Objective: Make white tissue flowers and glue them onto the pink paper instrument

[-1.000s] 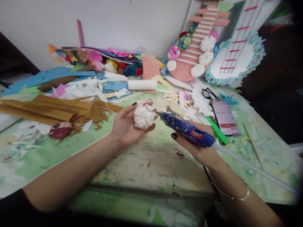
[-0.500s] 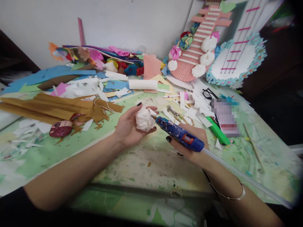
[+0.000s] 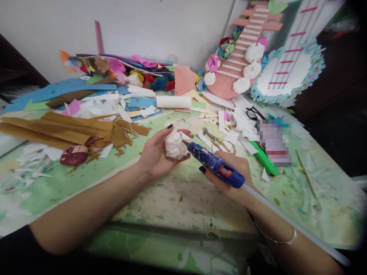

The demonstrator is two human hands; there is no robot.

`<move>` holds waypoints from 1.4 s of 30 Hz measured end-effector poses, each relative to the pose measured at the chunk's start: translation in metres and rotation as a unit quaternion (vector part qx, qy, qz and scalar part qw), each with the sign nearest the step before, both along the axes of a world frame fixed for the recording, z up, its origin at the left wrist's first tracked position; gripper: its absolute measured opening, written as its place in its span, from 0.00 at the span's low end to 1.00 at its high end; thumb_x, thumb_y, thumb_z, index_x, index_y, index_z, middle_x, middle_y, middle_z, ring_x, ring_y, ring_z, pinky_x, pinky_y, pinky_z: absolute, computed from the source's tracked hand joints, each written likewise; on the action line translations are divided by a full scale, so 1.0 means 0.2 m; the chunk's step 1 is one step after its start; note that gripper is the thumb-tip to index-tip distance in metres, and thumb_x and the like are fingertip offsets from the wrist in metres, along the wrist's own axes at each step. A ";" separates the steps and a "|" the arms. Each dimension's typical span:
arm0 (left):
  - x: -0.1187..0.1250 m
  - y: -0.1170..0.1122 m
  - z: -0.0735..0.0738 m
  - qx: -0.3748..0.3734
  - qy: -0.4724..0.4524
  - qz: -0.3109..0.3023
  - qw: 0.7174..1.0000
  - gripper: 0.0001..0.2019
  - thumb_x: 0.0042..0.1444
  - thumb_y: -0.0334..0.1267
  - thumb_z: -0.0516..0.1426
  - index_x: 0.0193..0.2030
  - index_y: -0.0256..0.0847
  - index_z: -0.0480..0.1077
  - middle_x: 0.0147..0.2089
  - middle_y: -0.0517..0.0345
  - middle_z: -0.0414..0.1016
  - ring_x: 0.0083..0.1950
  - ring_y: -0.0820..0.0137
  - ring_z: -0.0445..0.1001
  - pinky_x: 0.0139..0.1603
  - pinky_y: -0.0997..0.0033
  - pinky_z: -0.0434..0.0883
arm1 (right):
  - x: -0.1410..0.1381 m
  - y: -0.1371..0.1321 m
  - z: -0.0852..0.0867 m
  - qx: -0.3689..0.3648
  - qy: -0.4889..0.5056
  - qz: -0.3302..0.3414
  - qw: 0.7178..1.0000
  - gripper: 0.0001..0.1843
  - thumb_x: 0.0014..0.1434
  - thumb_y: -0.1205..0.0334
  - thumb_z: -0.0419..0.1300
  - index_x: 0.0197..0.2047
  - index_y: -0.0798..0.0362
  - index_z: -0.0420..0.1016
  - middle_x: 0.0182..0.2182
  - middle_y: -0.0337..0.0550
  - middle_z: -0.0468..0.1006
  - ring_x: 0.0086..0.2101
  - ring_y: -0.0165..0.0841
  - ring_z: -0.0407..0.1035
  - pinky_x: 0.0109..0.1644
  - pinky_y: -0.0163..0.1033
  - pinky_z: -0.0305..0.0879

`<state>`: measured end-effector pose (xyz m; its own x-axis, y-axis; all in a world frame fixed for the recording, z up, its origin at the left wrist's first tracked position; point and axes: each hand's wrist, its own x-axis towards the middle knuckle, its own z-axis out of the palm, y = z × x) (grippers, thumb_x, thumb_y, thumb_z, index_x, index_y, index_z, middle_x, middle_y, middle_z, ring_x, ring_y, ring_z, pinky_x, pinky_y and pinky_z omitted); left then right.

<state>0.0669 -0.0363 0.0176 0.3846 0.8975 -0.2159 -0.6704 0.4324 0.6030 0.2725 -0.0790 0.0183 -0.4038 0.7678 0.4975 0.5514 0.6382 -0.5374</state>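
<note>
Blue plastic glue gun (image 3: 212,160): its metal nozzle now overlaps the flower's right edge; a second ago it sat farther right. Contact cannot be told.
Gold-handled metal scissors (image 3: 218,139): now uncovered behind the gun.
Round white crumpled-paper flower (image 3: 175,145): ruffled, layered folds, in the left palm.
Left hand (image 3: 156,156): palm up, fingers and thumb cupped around it.
Right hand (image 3: 235,193): wrapped around the gun.

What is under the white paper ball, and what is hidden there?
The left hand cups the ball: its thumb shows at the upper left, its fingers past the right side. The ball covers part of the palm; the hand hides the table below.
</note>
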 end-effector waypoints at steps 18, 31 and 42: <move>0.01 -0.01 0.01 -0.006 0.002 0.006 1.000 0.15 0.56 0.41 0.55 0.39 0.30 0.76 0.39 0.48 0.78 0.37 0.64 0.77 0.36 0.65 0.76 | 0.01 0.00 -0.01 0.004 -0.021 -0.001 1.000 0.13 0.55 0.60 0.62 0.26 0.51 0.61 0.20 0.31 0.61 0.21 0.24 0.55 0.25 0.33 0.53; -0.01 0.00 0.01 -0.003 -0.006 0.007 1.000 0.14 0.56 0.42 0.54 0.36 0.32 0.76 0.37 0.48 0.77 0.36 0.64 0.77 0.36 0.65 0.76 | 0.01 0.00 0.01 0.026 -0.015 0.008 1.000 0.10 0.55 0.62 0.62 0.27 0.50 0.62 0.20 0.32 0.62 0.21 0.25 0.56 0.25 0.33 0.53; 0.01 -0.01 0.01 -0.007 0.008 0.017 1.000 0.13 0.56 0.41 0.55 0.34 0.33 0.75 0.38 0.49 0.77 0.35 0.65 0.77 0.35 0.65 0.75 | 0.00 -0.01 0.00 0.043 -0.005 0.008 0.999 0.08 0.55 0.63 0.62 0.30 0.49 0.63 0.20 0.32 0.61 0.21 0.25 0.54 0.25 0.33 0.53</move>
